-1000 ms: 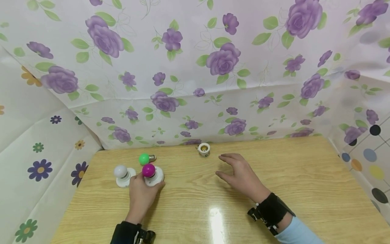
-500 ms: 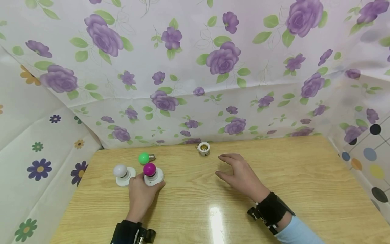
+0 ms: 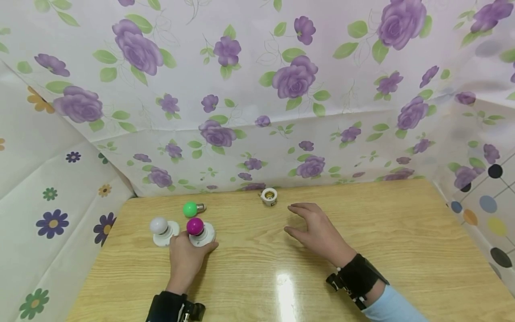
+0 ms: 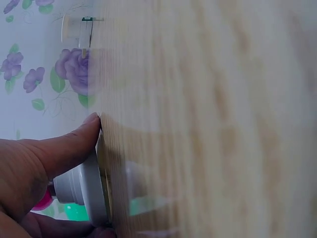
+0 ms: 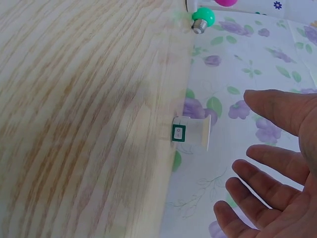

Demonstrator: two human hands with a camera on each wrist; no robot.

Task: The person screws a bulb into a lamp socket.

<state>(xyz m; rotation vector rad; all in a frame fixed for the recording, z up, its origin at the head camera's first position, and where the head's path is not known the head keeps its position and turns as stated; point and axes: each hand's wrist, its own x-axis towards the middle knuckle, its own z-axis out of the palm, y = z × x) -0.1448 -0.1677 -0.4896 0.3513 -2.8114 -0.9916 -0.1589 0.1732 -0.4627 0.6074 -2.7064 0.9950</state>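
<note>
My left hand [image 3: 185, 259] holds a white round lamp holder [image 3: 208, 235] by its rim, thumb on the right side and fingers on the left. A magenta light bulb [image 3: 195, 226] stands in that holder, leaning a little left. In the left wrist view the thumb [image 4: 74, 148] presses the rim of the base just at the tabletop. My right hand [image 3: 319, 230] hovers over the table with fingers apart and nothing in them. Nearest to it is a small white bulb socket [image 3: 268, 197] with a brass inside; the right wrist view shows its green-framed rocker switch [image 5: 179, 133].
A white bulb [image 3: 158, 225] stands in another white holder [image 3: 172, 230], left of my left hand. Behind the magenta bulb a green bulb [image 3: 190, 209] lies on its side. The wooden table [image 3: 362, 214] ends at a flowered sheet [image 3: 249, 89] at the back.
The magenta bulb and its holder have shifted very slightly left in my left hand's grip, and the bulb leans a bit more. The right hand stays almost still.
</note>
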